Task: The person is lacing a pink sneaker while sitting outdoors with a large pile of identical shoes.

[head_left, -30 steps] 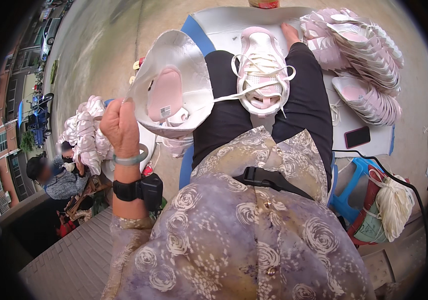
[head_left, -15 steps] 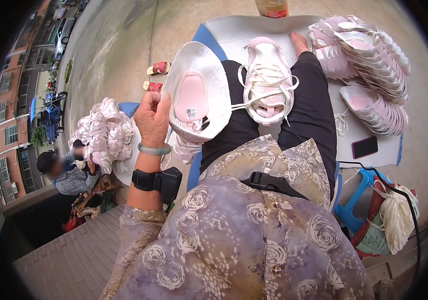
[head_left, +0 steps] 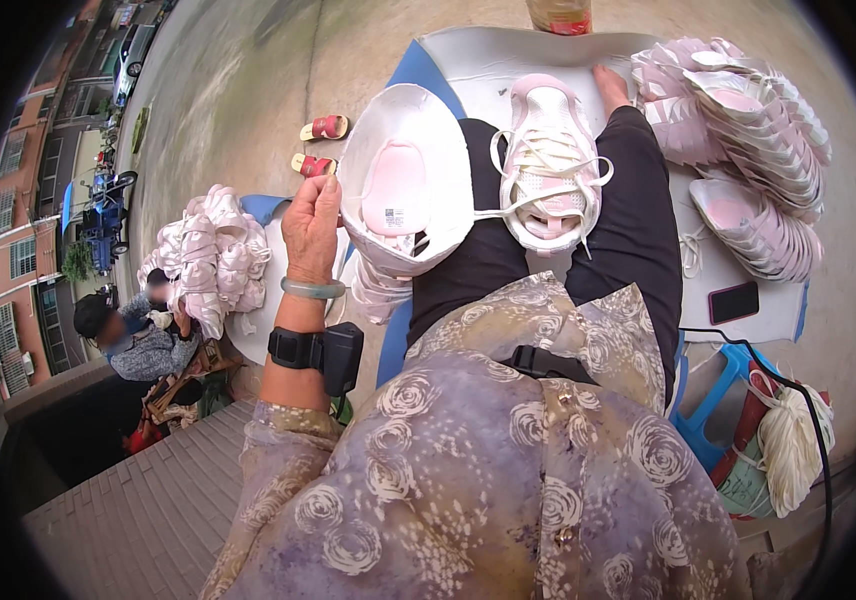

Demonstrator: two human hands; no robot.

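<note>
My left hand (head_left: 310, 228) is raised with its fingers closed in a pinch, beside the left rim of a white shoe upper (head_left: 443, 190). What the fingertips hold, if anything, is too small to make out. The upper lies over my left thigh, with a pink insole (head_left: 388, 190) and a small label showing inside it. Under its lower edge more pale pink uppers (head_left: 380, 292) show. A pink and white sneaker (head_left: 550, 165) with loosely threaded cream laces sits between my thighs. A cream lace crosses from the upper to it. My right hand is out of view.
Piles of pink and white uppers (head_left: 763, 215) lie to the right, near a phone (head_left: 734, 303). Below stands a blue stool (head_left: 698, 408) with a bundle of cream laces (head_left: 793, 440). Red sandals (head_left: 324, 128) lie left; farther left, a person (head_left: 143, 340) sits by bundled uppers (head_left: 216, 255).
My left hand has shifted slightly down, its thumb coming off the front of the upper's rim. The whole scene has slid a little to the right in view.
</note>
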